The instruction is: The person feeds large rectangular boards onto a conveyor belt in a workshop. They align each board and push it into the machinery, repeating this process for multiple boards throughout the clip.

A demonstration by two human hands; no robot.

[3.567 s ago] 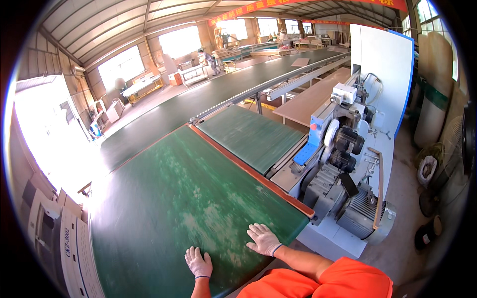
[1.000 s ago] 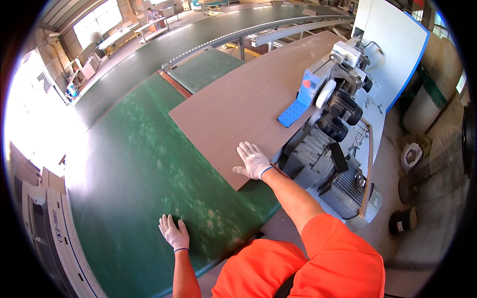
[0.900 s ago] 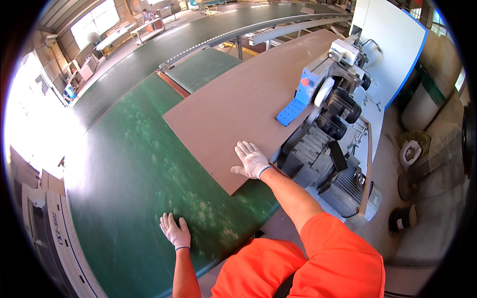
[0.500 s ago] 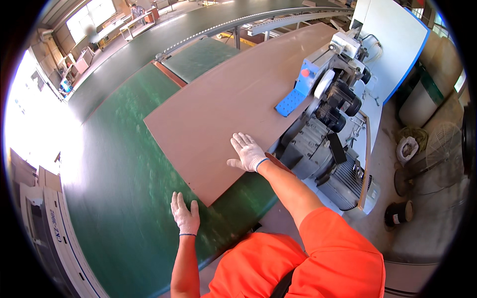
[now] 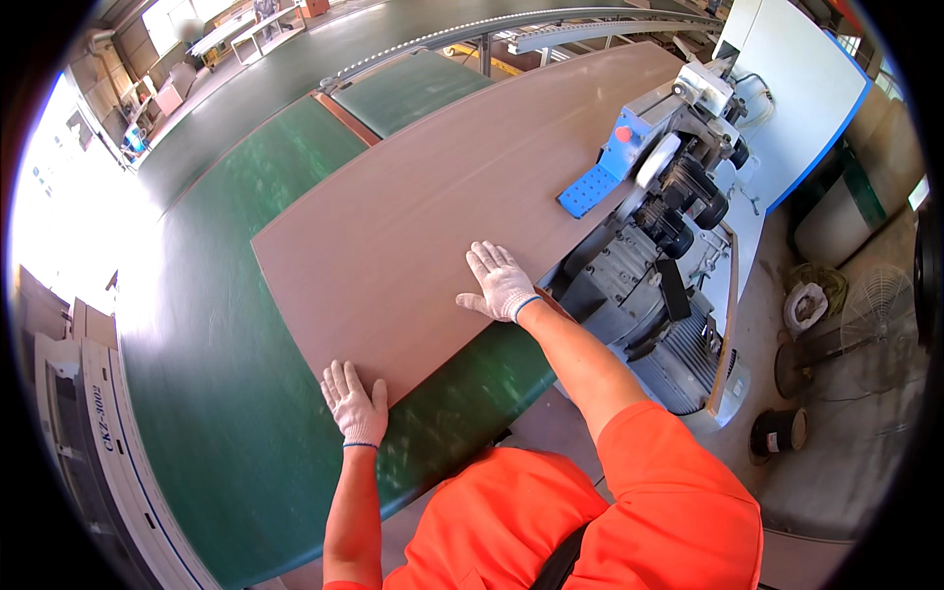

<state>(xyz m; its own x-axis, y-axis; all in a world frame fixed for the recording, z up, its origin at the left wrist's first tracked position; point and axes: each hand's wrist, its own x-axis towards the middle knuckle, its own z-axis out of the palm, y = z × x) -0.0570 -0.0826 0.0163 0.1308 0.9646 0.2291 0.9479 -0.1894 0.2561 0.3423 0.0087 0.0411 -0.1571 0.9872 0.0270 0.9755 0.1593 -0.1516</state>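
A large brown flat panel [image 5: 423, 216] lies across a green belt surface, one long edge running along a machine with a blue perforated guard [image 5: 587, 191]. My right hand [image 5: 500, 283], in a white knit glove, rests flat on the panel close to its near edge, fingers stretched out. At the panel's near left corner is my left hand [image 5: 355, 403], gloved the same way, with its fingers spread over the corner. Neither hand is wrapped round anything. Part of the panel's far right edge is hidden behind the machine head [image 5: 700, 90].
Motors [image 5: 688, 197] and exposed machine parts stand right beside my right arm. The green belt [image 5: 206, 393] spreads to the left, with a white machine housing [image 5: 113, 442] beyond it. A curved roller rail [image 5: 462, 39] runs behind. A fan [image 5: 870, 310] stands at right.
The panel's left end has shifted toward the left and nearer me. My left hand has moved from the belt up onto the panel's corner. My right hand has moved slightly away from me.
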